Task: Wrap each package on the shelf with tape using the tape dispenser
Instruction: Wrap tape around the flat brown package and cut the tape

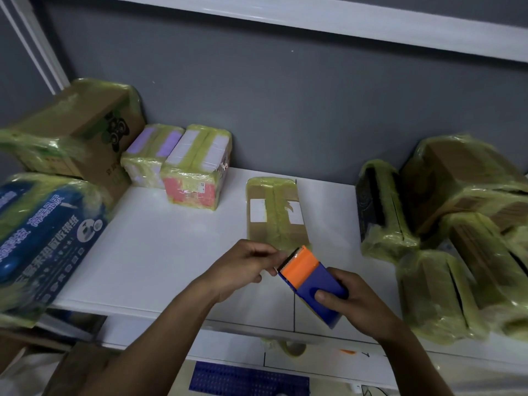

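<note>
Far left, a blue pack (43, 238) hangs over the shelf (171, 252) edge, with a big carton (85, 130) behind it. Next come a purple pack (151, 150) and a pink pack (197, 170) at the back wall, all already under yellow-green tape. Mid-shelf lies the flat package (275, 212), brown with white labels, with tape bands along its length and over the far end. It sits straight ahead of the hands, its near end just beyond them. Its long axis runs away from the person, near end skewed slightly right. The left hand (245, 267) is curled, fingertips pinching at the orange toothed tip of the dispenser (311, 278). It's likely after the tape end, but the tape is too faint to confirm. The right hand (357, 298) grips the blue body of the dispenser, thumb on top, blade end pointing up-left toward the package's near edge. The dispenser is held in the air above the shelf front, not touching the package. Both hands are close to it. The left fingertips and the blade tip are nearest, so the left looks best placed to pin the tape on the near end while the right pulls along the long axis. Right of that, a dark box (380, 207) stands wrapped, then a heap of wrapped cartons (471, 195) at the far right. Below the shelf front are a loose tape roll (291, 347) and a blue crate (248, 378). Judgement: most packages look done, and the flat package is the one in hand, only partly banded.
</note>
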{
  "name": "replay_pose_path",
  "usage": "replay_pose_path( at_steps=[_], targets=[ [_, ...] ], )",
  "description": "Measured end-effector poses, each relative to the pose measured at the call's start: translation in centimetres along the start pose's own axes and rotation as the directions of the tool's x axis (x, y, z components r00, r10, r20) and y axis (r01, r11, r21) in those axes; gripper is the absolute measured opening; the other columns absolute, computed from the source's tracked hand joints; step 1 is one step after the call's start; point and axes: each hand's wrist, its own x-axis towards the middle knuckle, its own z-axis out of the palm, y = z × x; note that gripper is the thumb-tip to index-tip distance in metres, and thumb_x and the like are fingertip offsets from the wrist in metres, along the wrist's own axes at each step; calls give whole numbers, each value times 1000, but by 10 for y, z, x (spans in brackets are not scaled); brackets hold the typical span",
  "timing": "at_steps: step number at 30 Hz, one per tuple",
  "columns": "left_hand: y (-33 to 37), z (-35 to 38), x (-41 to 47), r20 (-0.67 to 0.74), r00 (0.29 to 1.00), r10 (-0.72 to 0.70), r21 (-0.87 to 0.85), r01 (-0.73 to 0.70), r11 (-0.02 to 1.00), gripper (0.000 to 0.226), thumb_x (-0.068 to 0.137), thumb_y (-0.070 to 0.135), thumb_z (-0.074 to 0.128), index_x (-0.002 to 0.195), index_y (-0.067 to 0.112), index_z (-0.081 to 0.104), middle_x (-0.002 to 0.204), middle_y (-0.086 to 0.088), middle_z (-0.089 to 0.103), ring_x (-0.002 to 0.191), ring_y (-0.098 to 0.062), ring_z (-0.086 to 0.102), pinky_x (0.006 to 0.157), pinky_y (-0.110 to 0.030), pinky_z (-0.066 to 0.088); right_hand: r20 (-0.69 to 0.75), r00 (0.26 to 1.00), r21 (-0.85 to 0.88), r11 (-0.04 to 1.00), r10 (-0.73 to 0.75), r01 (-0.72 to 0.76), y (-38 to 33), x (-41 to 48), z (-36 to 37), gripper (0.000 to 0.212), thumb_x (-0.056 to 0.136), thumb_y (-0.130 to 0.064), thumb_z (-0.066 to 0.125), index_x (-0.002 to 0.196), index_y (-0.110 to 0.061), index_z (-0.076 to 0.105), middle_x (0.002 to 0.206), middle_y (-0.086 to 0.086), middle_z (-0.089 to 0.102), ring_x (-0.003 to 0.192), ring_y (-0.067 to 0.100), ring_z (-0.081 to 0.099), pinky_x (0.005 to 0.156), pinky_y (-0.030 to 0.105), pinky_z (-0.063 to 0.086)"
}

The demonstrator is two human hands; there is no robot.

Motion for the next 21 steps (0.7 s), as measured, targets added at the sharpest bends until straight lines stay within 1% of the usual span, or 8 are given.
replay_pose_path(
  at_steps=[3, 6, 8, 11, 13, 15, 17, 21],
  targets=[
    [4, -4, 1, 10, 1000, 14, 23, -14, 1000, 17, 97, 33, 66, 99, 22, 78, 104, -3, 74, 97, -10, 66, 82, -30, 47, 16, 1000, 10, 1000, 0, 0, 1, 3, 1, 53, 80, -55, 70, 105, -9, 69, 95, 9, 71, 85, 25, 68, 78, 32, 52],
    [8, -5, 1, 16, 1000, 18, 53, -19, 998, 14, 97, 30, 66, 100, 24, 79, 100, 5, 76, 89, 0, 66, 83, -29, 47, 33, 999, 14, 1000, 6, -7, 1, 4, 2, 48, 81, -54, 70, 103, -11, 69, 93, 6, 71, 82, 20, 68, 77, 28, 52],
    [8, -4, 1, 10, 1000, 16, 38, -17, 999, 16, 97, 33, 66, 100, 24, 79, 99, 6, 77, 90, 0, 67, 84, -29, 48, 37, 999, 16, 1000, 8, -9, 1, 4, 4, 45, 82, -53, 69, 102, -13, 69, 92, 5, 71, 82, 18, 67, 76, 26, 51],
    [6, -5, 0, 15, 1000, 25, 66, -26, 997, 19, 97, 37, 66, 97, 24, 80, 95, 6, 77, 87, 1, 67, 77, -22, 46, 36, 999, 5, 1000, 10, -10, 3, 3, 6, 42, 83, -53, 68, 100, -15, 69, 90, 2, 71, 80, 15, 67, 74, 23, 50],
    [4, -8, 2, 22, 999, 33, 111, -35, 993, 16, 96, 31, 68, 97, 22, 81, 94, 3, 77, 81, 4, 65, 72, -16, 45, 37, 999, 6, 1000, 11, -11, 3, 3, 7, 41, 83, -52, 68, 99, -15, 69, 89, 1, 71, 79, 13, 67, 73, 22, 50],
    [2, -10, 4, 11, 999, 53, 131, -54, 990, 13, 96, 24, 69, 97, 19, 81, 94, 0, 77, 85, -2, 68, 73, -18, 51, 35, 999, 9, 1000, 18, -18, 2, 3, 8, 42, 82, -52, 69, 100, -14, 69, 90, 0, 72, 79, 13, 67, 73, 21, 50],
    [0, -11, 8, -35, 996, 86, 162, -80, 984, 12, 96, 20, 69, 94, 17, 81, 91, 2, 77, 91, -10, 70, 83, -25, 55, 23, 1000, 2, 1000, 19, -19, 0, 5, 8, 46, 80, -54, 70, 103, -13, 70, 92, 1, 73, 81, 16, 69, 73, 23, 52],
    [-3, -9, 9, -67, 992, 108, 243, -88, 966, 20, 99, 14, 65, 86, 23, 77, 81, 12, 74, 80, 1, 66, 78, -16, 52, 40, 999, -41, 999, 22, -20, -5, 8, 8, 49, 80, -56, 71, 101, -12, 69, 92, 3, 72, 82, 18, 70, 72, 24, 53]
  ],
)
